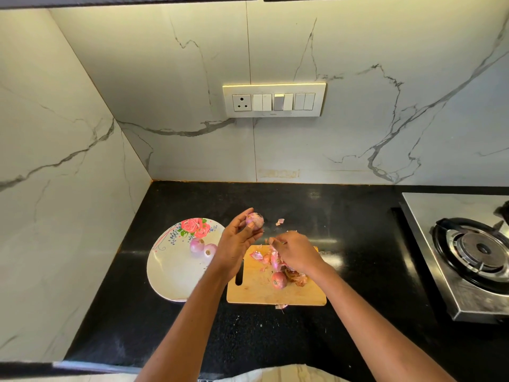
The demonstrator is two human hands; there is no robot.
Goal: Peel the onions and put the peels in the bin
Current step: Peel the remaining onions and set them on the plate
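Black counter [358,230]: plate [170,271], stove [468,257]

Pink-purple onions [254,220], rose-patterned white plate [170,271], black counter [358,271], perhaps grey-veined marble wall [165,78]

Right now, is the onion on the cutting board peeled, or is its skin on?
Skin on. The onion on the cutting board shows a reddish-brown papery coat, unlike the two pale, glossy onions on the plate.

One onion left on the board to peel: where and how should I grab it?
Pinch the onion on the board across its round middle, coming from above and its near side; the peels and right hand crowd its far side.
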